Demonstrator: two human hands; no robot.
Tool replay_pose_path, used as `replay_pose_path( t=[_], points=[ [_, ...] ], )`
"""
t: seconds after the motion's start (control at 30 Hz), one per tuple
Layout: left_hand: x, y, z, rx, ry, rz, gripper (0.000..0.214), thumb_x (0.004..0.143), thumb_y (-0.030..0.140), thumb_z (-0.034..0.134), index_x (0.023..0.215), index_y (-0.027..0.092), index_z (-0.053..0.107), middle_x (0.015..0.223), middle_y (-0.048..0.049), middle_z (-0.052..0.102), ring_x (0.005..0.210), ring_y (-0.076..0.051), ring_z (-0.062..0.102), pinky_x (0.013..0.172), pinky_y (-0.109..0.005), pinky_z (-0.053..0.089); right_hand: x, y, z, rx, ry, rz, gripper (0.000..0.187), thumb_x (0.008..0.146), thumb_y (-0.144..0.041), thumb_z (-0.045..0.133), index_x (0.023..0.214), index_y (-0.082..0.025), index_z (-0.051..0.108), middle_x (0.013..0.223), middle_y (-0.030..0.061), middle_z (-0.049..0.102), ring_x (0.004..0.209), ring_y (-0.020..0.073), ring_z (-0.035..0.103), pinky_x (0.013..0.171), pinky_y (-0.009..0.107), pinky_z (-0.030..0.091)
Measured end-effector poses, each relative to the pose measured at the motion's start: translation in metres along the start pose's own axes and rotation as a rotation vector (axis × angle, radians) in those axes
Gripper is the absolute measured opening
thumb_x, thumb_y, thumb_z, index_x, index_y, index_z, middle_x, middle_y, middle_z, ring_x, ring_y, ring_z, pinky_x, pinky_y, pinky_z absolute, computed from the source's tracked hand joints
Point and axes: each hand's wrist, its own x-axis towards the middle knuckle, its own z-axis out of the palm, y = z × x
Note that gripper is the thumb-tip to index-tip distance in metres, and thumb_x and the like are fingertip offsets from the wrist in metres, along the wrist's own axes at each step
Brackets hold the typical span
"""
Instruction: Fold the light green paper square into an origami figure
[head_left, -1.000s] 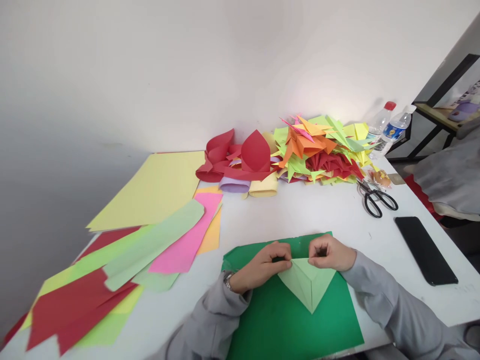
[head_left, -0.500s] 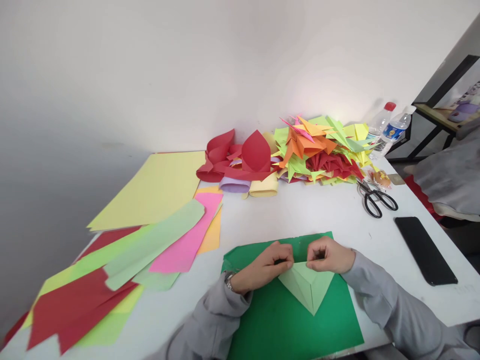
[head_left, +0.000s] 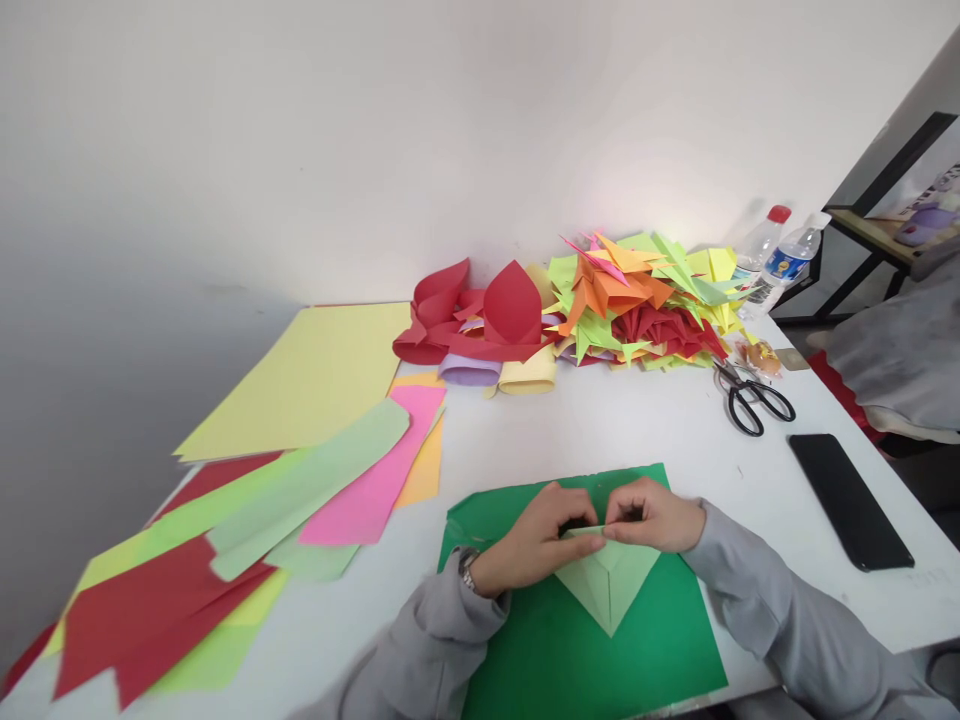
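One paper edge (head_left: 631, 552) in right grip (head_left: 651, 516)

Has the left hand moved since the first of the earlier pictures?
Yes. Against the green sheet beneath it, the left hand has shifted to the right, closer to the right hand.

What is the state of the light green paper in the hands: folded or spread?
Folded: the light green paper is triangular, with a visible central seam.
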Motion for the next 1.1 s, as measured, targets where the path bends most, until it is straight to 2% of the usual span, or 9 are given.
replay_pose_path(
  t=[0.13,0.3,0.5,0.6,0.7,0.93,1.1],
  points=[
    [0.000,-0.006,0.003,0.082,-0.012,0.015,0.053,0.092,0.059,0.037,0.059,0.018,0.033,0.060,0.0045,0.035,0.061,-0.012,0.037,0.069,-0.029,0.033,0.000,-0.001,0.001,-0.060,0.059,0.003,0.041,0.076,-0.054,0.065,0.067,-0.015,0.057,0.054,-0.0059,0.046,0.050,0.0069,0.035,0.046,0.020,0.029],
    [-0.001,-0.007,0.002,0.038,0.066,-0.053,0.051,0.090,0.062,0.036,0.062,0.019,0.037,0.062,0.0033,0.039,0.064,-0.014,0.039,0.068,-0.029,0.035,-0.001,-0.005,0.000,-0.184,0.098,0.077,0.034,0.071,-0.045,0.072,0.061,-0.016,0.056,0.050,-0.0076,0.039,0.049,0.0068,0.033,0.046,0.021,0.026],
    [0.000,-0.003,0.003,0.030,0.077,-0.075,0.053,0.088,0.063,0.041,0.059,0.019,0.035,0.059,0.0043,0.036,0.060,-0.012,0.037,0.066,-0.028,0.034,0.000,-0.006,0.006,-0.099,0.144,0.136,0.033,0.065,-0.043,0.076,0.063,-0.015,0.059,0.052,-0.0061,0.044,0.050,0.0072,0.036,0.044,0.020,0.026],
    [0.001,-0.005,0.005,0.035,0.057,-0.026,0.057,0.084,0.066,0.048,0.056,0.018,0.036,0.057,0.0046,0.037,0.057,-0.011,0.037,0.066,-0.028,0.032,0.000,-0.008,0.009,-0.105,0.146,0.104,0.033,0.067,-0.044,0.074,0.063,-0.014,0.060,0.051,-0.0055,0.044,0.049,0.0069,0.033,0.043,0.020,0.024],
    [0.001,-0.006,0.006,0.034,0.034,-0.005,0.059,0.087,0.065,0.045,0.054,0.017,0.035,0.055,0.0049,0.035,0.055,-0.011,0.037,0.067,-0.029,0.031,0.000,-0.010,0.008,-0.106,0.144,0.079,0.033,0.069,-0.044,0.073,0.064,-0.014,0.062,0.051,-0.0051,0.044,0.050,0.0071,0.033,0.044,0.021,0.025],
    [0.001,-0.004,0.005,0.001,0.050,-0.041,0.057,0.087,0.064,0.044,0.056,0.017,0.041,0.056,0.0047,0.037,0.057,-0.011,0.038,0.070,-0.029,0.034,0.002,-0.010,0.005,-0.082,0.174,0.165,0.026,0.063,-0.036,0.077,0.073,-0.014,0.068,0.061,-0.0018,0.057,0.057,0.0104,0.045,0.050,0.022,0.034],
    [0.002,-0.006,0.006,-0.059,0.098,-0.080,0.057,0.085,0.061,0.050,0.053,0.018,0.029,0.054,0.0054,0.025,0.056,-0.010,0.032,0.062,-0.026,0.031,0.003,-0.009,0.003,-0.049,0.209,0.217,0.031,0.058,-0.038,0.081,0.069,-0.014,0.066,0.055,-0.0039,0.051,0.053,0.0091,0.042,0.048,0.022,0.032]
  ],
)
